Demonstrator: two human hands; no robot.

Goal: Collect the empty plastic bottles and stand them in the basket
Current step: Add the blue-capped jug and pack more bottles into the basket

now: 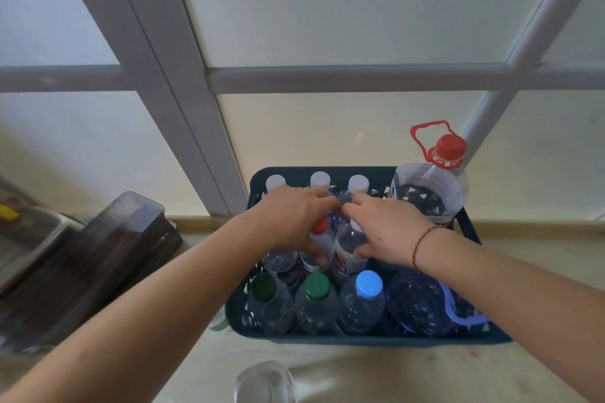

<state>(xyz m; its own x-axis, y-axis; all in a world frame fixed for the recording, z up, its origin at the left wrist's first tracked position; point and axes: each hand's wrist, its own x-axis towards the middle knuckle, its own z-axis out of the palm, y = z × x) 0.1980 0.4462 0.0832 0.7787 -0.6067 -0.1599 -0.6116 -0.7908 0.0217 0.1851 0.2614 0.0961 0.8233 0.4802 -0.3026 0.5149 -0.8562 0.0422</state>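
A dark teal basket [360,340] on the counter holds several upright clear plastic bottles. The front row has two green-capped bottles [316,286], a blue-capped bottle [369,284] and a large bluish jug [419,301]. White-capped bottles [320,179] line the back, beside a big jug with a red cap [451,147]. My left hand [291,219] grips a red-capped bottle [320,239] in the middle row. My right hand [386,226] holds a clear bottle [350,249] right beside it.
A dark plastic box [98,258] lies tilted at the left on the counter. A clear bottle or glass [265,383] sits at the bottom edge in front of the basket. A frosted window with grey frames [327,78] rises directly behind.
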